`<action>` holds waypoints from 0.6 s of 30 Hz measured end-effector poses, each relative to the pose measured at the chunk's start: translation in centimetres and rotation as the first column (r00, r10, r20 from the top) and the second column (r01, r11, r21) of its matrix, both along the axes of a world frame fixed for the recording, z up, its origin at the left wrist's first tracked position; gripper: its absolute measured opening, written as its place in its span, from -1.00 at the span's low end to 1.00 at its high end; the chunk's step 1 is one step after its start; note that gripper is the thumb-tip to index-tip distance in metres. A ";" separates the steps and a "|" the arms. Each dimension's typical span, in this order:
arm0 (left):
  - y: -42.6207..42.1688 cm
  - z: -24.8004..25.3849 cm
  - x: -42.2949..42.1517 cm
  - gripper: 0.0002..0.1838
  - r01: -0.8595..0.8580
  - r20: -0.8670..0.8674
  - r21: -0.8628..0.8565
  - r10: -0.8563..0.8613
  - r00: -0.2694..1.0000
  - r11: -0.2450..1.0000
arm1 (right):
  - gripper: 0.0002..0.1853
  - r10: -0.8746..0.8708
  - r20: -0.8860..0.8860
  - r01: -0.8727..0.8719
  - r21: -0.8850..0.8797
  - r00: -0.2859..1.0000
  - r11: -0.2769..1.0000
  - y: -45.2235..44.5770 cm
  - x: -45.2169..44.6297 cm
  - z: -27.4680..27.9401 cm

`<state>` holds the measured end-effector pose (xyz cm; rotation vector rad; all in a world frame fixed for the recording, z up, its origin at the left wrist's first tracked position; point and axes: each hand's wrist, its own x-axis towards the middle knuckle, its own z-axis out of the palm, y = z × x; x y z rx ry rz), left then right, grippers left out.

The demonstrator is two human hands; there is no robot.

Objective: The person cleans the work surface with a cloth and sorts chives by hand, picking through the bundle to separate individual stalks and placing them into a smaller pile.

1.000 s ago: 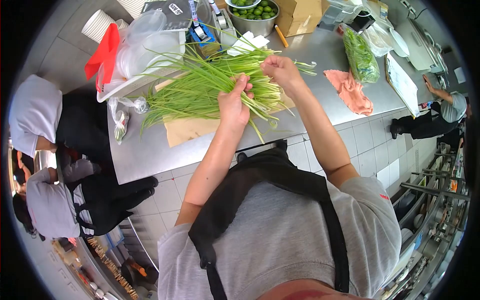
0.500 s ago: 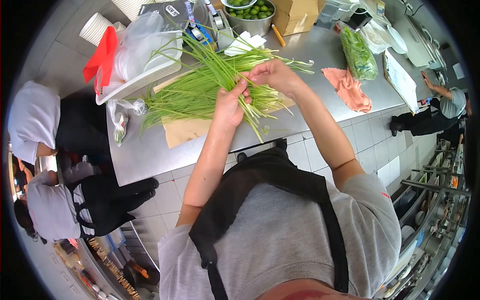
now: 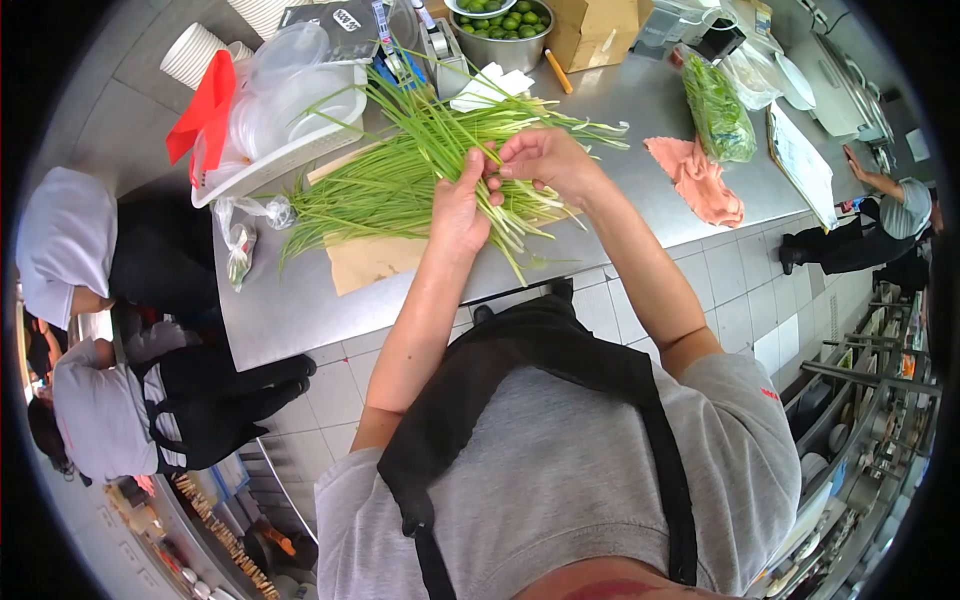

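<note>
Long green chives (image 3: 365,195) with pale root ends lie in a loose pile on brown paper (image 3: 372,265) on the steel table. My left hand (image 3: 462,208) is closed around a small bunch of them, its thumb pointing up along the stalks. The held stalks fan out to the upper left, and their pale ends hang toward the table's near edge. Just right of it, my right hand (image 3: 550,160) is closed in a pinch, its fingertips close to the left fingers. Whatever it pinches is too small to make out.
A white basket (image 3: 290,150) of plastic lids stands left on the steel table (image 3: 280,325). Behind are a bowl of limes (image 3: 502,42), a cardboard box (image 3: 592,35) and an orange-handled tool (image 3: 557,72). A pink cloth (image 3: 695,180) and bagged greens (image 3: 718,110) lie right. Other people stand nearby.
My right hand has dipped slightly, with its fingers bent more beside the bunch. The left hand keeps its hold, and its thumb has straightened upward.
</note>
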<state>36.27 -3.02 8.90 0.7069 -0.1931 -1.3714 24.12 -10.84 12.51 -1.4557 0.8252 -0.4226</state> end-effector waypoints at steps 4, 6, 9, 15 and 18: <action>0.1 0.2 -0.6 -0.83 -0.031 0.073 0.043 0.028 0.997 0.999 | -0.90 -0.006 -0.048 0.002 -0.076 0.999 0.997 -0.1 -0.2 0.0; 0.1 0.3 -0.7 -0.84 -0.102 0.276 0.021 0.092 0.957 0.995 | -0.92 -0.069 -0.068 0.061 -0.118 0.995 0.991 -0.1 -0.2 -0.2; 0.3 1.1 -0.5 -0.88 -0.272 0.257 -0.068 0.280 0.925 0.960 | -0.94 -0.242 0.006 0.241 -0.108 0.970 0.964 -1.3 -1.3 -1.0; 0.8 4.2 1.8 -0.90 -0.216 0.235 -0.230 0.269 0.934 0.949 | -0.87 -0.620 -0.381 -0.097 -0.892 0.686 0.441 -3.8 -4.7 -2.3; 0.5 5.2 2.5 -0.88 -0.137 0.226 -0.252 0.196 0.954 0.958 | -0.81 -0.429 -0.062 0.000 -0.990 0.901 0.144 -4.0 -3.3 -2.3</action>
